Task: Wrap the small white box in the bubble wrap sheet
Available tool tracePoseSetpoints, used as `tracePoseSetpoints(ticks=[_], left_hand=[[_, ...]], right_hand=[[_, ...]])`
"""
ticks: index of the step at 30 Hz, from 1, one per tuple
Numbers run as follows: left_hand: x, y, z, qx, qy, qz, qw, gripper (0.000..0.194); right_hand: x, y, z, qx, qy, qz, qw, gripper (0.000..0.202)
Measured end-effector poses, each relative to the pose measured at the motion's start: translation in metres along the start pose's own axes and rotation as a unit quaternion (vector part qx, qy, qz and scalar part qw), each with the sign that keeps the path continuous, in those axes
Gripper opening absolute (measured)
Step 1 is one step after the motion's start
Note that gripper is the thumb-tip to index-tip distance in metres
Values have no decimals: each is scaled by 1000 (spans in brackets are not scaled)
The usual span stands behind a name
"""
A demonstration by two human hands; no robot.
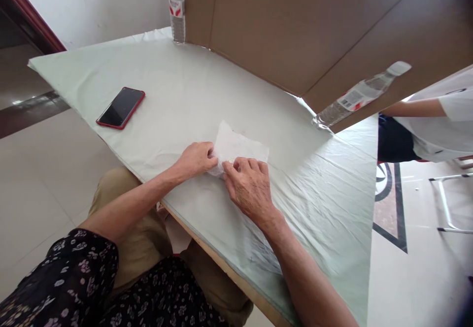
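Observation:
A thin white sheet (pixel 242 145), like tissue or paper, lies on the pale green tablecloth (pixel 177 95). Its near left edge is pinched by my left hand (pixel 198 158), whose fingers are curled closed. My right hand (pixel 249 181) is bent over the near edge of the same sheet, thumb and index finger pressed together on it. The two hands are a short gap apart, and the sheet's far part spreads flat beyond them.
A black phone with a red case (pixel 121 108) lies to the left. Behind stands a brown cardboard panel (pixel 295 26), with one bottle (pixel 177 9) at its left end and another bottle (pixel 362 95) at its right. At the right edge sits a person (pixel 436 125).

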State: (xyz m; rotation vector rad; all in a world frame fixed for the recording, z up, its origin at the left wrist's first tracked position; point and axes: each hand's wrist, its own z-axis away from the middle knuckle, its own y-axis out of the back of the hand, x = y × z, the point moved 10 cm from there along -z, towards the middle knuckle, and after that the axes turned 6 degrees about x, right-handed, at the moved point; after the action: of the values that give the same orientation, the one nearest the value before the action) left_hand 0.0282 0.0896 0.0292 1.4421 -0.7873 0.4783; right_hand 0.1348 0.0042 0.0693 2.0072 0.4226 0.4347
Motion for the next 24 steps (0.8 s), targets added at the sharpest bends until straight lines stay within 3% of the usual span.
tracePoseSetpoints(ticks=[3,9,15,17,19,22,24], left_hand=[[-1,-9,2,-23,41,105,993,18],[-4,-26,10,-84,165,311,932,7],[5,-36,16,-159,182,403,883,16],[10,-36,18,-173,154,397,888,26],[19,-31,18,-160,79,346,921,29],[41,-21,23,-94,-91,178,975,20],[51,-18,29,-40,-175,72,981,17]], right_hand=[[-1,0,0,-2,3,5,1000,16],[-1,-1,-1,-12,3,4,1000,16],[7,5,0,-3,-21,-66,998,31],[13,7,2,3,-45,-105,993,22],[18,8,3,7,-62,-136,989,16],[25,10,5,13,-73,-185,980,19],[35,13,7,32,-87,-220,971,19]])
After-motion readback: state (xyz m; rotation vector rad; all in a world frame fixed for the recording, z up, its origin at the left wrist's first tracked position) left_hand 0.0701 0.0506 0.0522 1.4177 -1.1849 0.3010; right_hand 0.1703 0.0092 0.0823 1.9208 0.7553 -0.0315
